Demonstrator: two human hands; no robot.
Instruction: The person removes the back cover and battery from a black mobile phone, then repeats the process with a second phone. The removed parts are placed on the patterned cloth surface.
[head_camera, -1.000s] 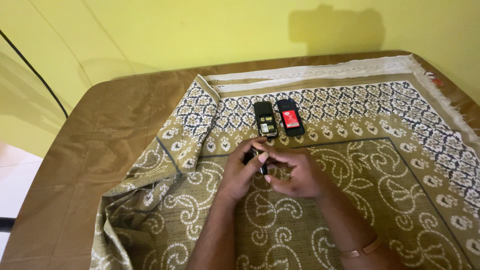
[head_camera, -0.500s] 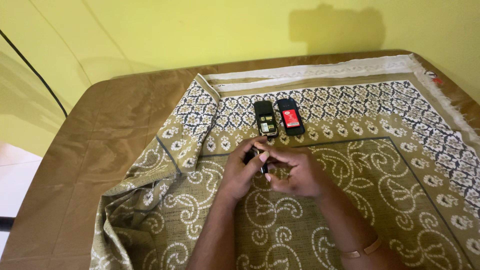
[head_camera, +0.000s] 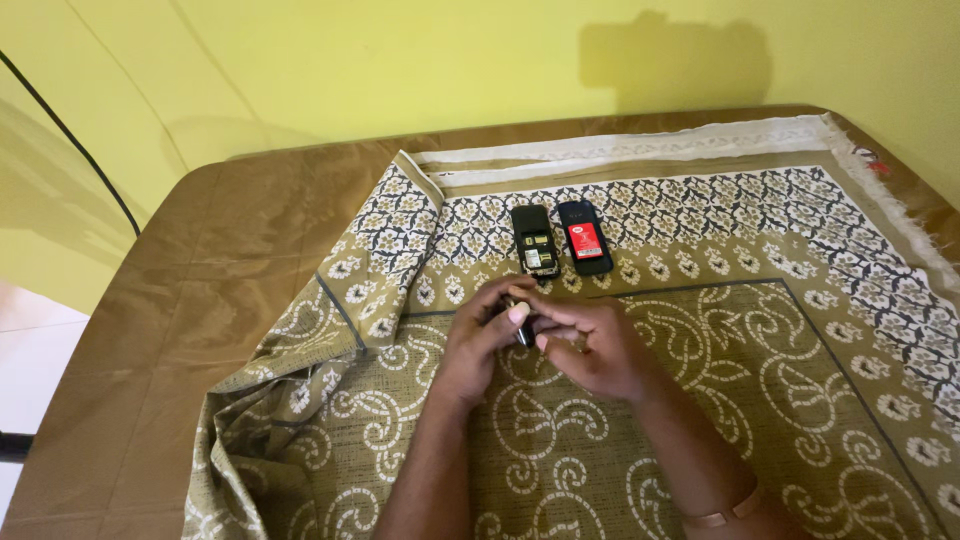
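Between both hands (head_camera: 545, 335) — small dark part (head_camera: 522, 334), long axis near-upright.

There is a single view, from a camera worn on the person's head. It looks steeply down and forward across the table (head_camera: 150, 330), facing the yellow wall (head_camera: 420, 60) behind the table's far edge. It sits close: both forearms enter from the bottom edge of the frame, and the left hand (head_camera: 480, 345) and right hand (head_camera: 590, 345) meet near the centre, over the patterned cloth (head_camera: 800, 330) that covers most of the table. No second view shares the scene.
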